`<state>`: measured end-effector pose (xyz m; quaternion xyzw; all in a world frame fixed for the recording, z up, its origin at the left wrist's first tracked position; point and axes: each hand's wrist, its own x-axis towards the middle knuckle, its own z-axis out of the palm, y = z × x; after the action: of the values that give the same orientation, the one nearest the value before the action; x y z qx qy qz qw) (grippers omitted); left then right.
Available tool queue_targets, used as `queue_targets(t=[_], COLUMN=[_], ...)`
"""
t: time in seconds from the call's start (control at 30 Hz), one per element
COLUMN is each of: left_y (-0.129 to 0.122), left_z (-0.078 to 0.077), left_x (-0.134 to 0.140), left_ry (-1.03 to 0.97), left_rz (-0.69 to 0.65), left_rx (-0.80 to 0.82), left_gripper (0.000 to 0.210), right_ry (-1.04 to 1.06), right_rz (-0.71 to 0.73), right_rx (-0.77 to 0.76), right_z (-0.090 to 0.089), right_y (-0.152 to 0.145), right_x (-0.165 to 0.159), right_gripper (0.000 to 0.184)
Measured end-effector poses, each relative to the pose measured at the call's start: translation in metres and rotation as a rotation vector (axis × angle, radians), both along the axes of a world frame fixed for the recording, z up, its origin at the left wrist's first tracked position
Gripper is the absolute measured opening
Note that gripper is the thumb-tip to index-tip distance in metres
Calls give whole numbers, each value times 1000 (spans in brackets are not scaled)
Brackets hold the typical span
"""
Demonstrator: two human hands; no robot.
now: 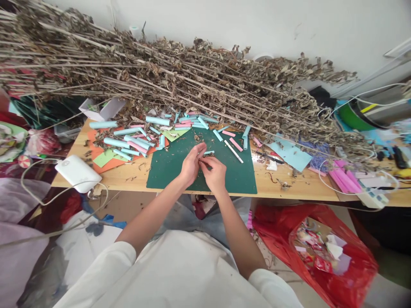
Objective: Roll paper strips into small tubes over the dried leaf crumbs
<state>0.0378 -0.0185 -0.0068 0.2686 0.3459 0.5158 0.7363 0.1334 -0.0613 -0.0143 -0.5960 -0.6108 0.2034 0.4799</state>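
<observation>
My left hand [192,164] is over the green cutting mat [173,171], its fingers stretched out and held together, with the palm turned towards my right hand. My right hand [214,172] is closed in a pinch against the left palm. What its fingertips hold is hidden, though brown dried leaf bits [210,156] show beside them. Just beyond my fingers lies a short light-blue paper tube [209,152]. A white pen-like stick [233,151] rests on the mat to the right, near short pink paper rolls [236,144].
Long dried leafy stalks [180,81] stretch across the back of the wooden table [135,175]. Blue and pink paper rolls [125,143] lie left of the mat. A white power bank [78,173] with a cable sits at left. A red rubbish bag [279,226] stands below right.
</observation>
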Motion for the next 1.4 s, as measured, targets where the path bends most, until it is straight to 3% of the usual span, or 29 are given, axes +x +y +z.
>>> queue_targets(t=[0.13, 0.27, 0.37, 0.7, 0.87, 1.03, 1.27, 1.4], left_y=[-2, -4, -7, -4, -3, -2, -3, -3], left_z=[-2, 0, 0, -9, -6, -6, -9, -10], left_x=[-3, -14, -22, -24, -24, -23, -24, -28], left_ry=[109, 407, 557, 497, 374, 389, 402, 504], left_rz=[-12, -20, -81, -92, -85, -77, -126, -137], left_rx=[125, 278, 382, 301, 198, 189, 275, 362], left_gripper=[36, 34, 34, 24, 26, 27, 26, 24], right_ry=[144, 279, 265, 48, 144, 151, 161, 359], right_rz=[-26, -81, -59, 3, 11, -10, -48, -83], right_rx=[-61, -94, -89, 0, 38, 15, 22, -65], right_z=[3, 5, 6, 13, 17, 14, 9, 3], right_y=[1, 4, 3, -2, -2, -3, -2, -1], right_x=[5, 14, 19, 21, 21, 20, 19, 18], right_gripper=[15, 20, 24, 5, 8, 11, 12, 18])
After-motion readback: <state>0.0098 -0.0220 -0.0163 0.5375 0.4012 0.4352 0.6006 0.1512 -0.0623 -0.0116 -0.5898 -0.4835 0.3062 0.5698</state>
